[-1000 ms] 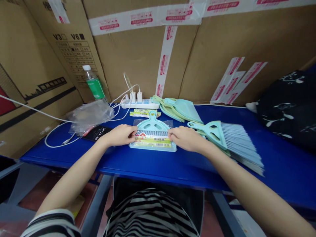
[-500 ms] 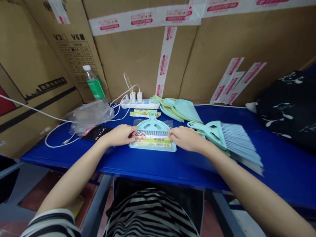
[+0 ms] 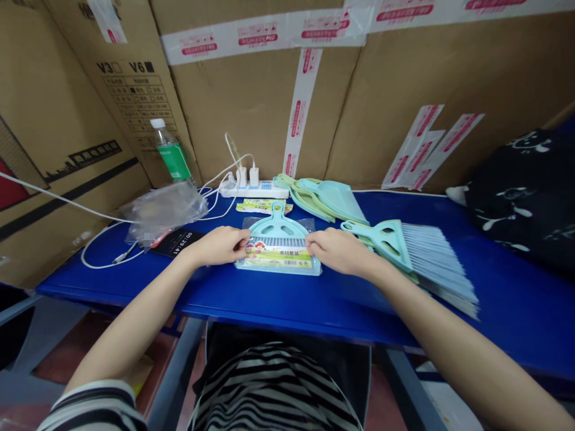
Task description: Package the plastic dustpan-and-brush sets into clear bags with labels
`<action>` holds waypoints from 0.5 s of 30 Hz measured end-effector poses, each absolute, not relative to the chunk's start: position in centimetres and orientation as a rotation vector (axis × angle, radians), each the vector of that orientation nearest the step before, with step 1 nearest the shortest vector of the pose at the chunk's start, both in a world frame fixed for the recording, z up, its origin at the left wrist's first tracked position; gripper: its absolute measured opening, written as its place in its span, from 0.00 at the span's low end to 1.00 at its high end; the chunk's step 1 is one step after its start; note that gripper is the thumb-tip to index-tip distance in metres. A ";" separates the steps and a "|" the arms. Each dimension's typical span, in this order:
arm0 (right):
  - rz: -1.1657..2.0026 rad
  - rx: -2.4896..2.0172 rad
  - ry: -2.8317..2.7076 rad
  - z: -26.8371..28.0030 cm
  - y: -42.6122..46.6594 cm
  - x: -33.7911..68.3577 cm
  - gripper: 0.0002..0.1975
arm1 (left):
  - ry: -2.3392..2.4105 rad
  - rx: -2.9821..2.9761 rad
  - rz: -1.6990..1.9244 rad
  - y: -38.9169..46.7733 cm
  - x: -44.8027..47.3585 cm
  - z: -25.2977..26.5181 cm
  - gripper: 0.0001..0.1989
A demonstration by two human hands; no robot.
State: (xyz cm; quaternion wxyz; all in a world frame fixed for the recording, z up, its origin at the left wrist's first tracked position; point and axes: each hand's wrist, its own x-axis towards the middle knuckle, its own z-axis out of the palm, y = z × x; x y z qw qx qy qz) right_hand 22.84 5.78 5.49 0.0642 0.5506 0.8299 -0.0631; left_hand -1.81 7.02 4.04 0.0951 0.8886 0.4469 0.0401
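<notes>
A light-blue hand brush and dustpan set (image 3: 278,230) lies flat on the blue table in front of me, in a clear plastic bag with a yellow-green printed label (image 3: 281,257) across the bristles. My left hand (image 3: 227,244) pinches the set's left edge beside the label. At the opposite edge, my right hand (image 3: 330,248) has its fingers closed in the same way. Whether the fingertips grip the bag alone or the label too, I cannot tell. Loose brushes (image 3: 389,242) with pale-blue bristles are stacked right of my right hand.
Green and blue dustpans (image 3: 339,197) lie behind, near a white power strip (image 3: 256,190) and folded labels (image 3: 265,206). To the left are crumpled plastic bags (image 3: 166,206), a bottle (image 3: 173,157), a phone (image 3: 177,242) and white cables. Cardboard (image 3: 251,102) walls the back.
Both hands and the packaged set stay in practically the same place. The timer on the phone has advanced by one second.
</notes>
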 end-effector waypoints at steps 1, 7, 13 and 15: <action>-0.191 1.666 2.508 5.5 5.8 22.8 0.16 | 1.326 2.634 0.118 7.0 -1.8 4.1 0.07; -0.146 1.751 2.525 6.0 5.7 22.7 0.16 | 1.318 2.647 0.120 7.0 -1.8 4.0 0.07; -0.015 1.956 2.444 6.5 6.0 23.1 0.16 | 1.297 2.680 0.138 7.0 -1.9 3.9 0.06; 0.051 2.020 2.370 6.6 6.3 23.5 0.16 | 1.295 2.684 0.141 6.9 -1.9 3.9 0.06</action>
